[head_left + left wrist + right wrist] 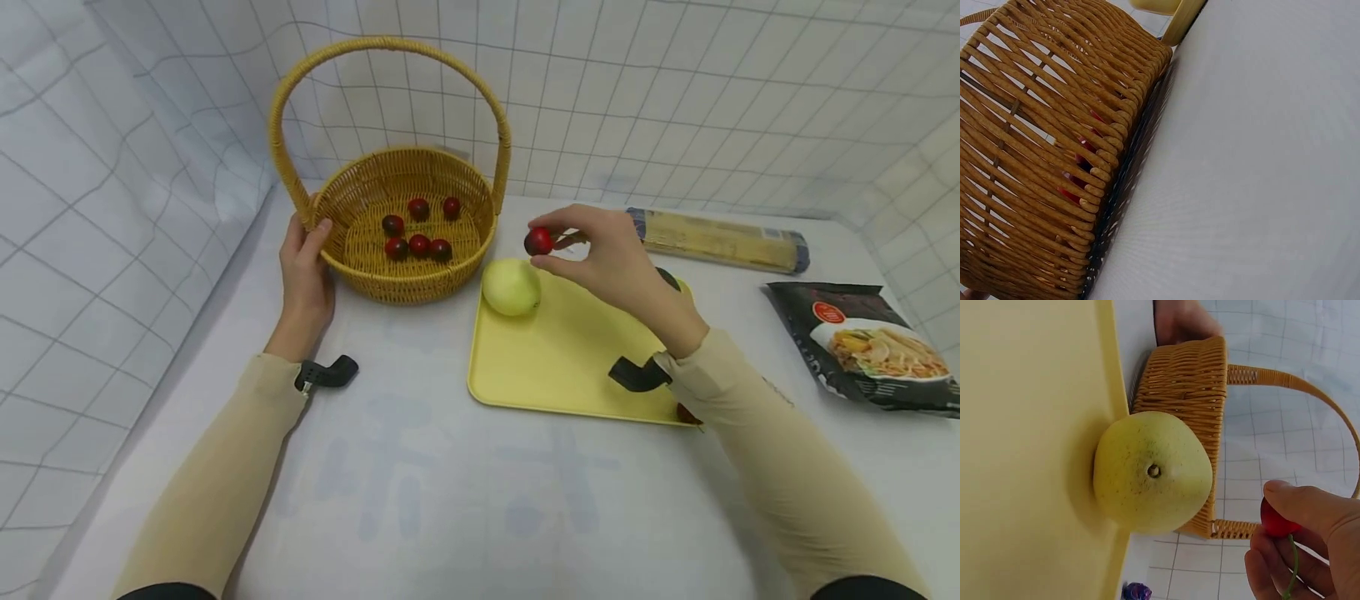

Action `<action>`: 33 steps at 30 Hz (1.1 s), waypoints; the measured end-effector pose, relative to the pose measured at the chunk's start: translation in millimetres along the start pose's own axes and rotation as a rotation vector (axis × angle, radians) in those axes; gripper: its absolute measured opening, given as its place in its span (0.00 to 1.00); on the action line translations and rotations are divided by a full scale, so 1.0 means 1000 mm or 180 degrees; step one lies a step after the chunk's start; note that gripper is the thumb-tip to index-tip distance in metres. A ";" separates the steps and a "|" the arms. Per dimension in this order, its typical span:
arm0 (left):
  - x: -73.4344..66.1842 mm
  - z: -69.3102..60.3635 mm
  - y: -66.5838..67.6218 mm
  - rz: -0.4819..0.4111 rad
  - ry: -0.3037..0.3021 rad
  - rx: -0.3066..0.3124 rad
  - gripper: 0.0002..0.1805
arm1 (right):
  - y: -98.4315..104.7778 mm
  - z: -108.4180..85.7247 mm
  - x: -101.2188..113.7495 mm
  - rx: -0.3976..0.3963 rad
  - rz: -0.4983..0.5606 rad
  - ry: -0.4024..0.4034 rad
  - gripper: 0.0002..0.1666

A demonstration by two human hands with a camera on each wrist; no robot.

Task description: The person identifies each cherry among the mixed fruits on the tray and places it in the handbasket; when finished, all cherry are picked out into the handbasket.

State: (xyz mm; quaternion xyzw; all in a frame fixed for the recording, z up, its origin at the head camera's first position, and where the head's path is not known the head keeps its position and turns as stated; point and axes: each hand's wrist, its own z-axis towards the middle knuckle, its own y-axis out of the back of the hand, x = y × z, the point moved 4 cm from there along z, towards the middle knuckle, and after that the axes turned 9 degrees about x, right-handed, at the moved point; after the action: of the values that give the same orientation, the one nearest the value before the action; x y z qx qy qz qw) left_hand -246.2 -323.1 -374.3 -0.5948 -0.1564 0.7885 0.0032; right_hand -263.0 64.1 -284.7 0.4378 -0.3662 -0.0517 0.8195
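Observation:
My right hand (611, 254) pinches a dark red cherry (538, 242) between thumb and fingers, above the tray's far left corner; its green stem hangs down in the right wrist view. With my left hand (303, 262) I hold the near left rim of a wicker basket (412, 290), thumb over the edge. Several cherries (419, 245) lie on the basket's floor. On the yellow tray (555, 367) a round pale yellow-green fruit (512, 287) sits at the far left corner. Another dark red cherry (686, 414) shows at the near right corner, partly behind my sleeve.
Behind the tray lies a long yellowish roll-shaped package (720, 240). A black food packet (862, 346) with a noodle picture rests at the right. The basket's tall arched handle (386, 42) rises near the white gridded cloth backdrop (675, 100). A dark object (667, 278) is partly hidden behind my right hand.

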 end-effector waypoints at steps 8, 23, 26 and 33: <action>0.001 0.002 -0.001 0.0012 -0.0018 0.0031 0.30 | -0.025 0.046 0.003 0.0126 0.0313 -0.0436 0.21; 0.002 0.003 0.001 0.0019 0.0004 0.0018 0.30 | -0.061 0.089 0.012 0.0277 -0.0033 -0.0785 0.24; 0.003 0.004 0.002 0.0005 0.0012 0.0024 0.30 | -0.065 0.092 0.015 0.0341 -0.0179 -0.0811 0.25; 0.003 0.003 0.003 -0.0072 -0.0034 -0.0024 0.29 | -0.069 0.097 0.019 0.0321 -0.0347 -0.0721 0.23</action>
State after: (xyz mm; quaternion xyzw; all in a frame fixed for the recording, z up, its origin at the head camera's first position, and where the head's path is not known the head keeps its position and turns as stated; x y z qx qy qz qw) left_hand -249.3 -325.6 -377.2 -0.5888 -0.1661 0.7910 0.0090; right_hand -295.6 -51.3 -293.0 0.4891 -0.4342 -0.1268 0.7458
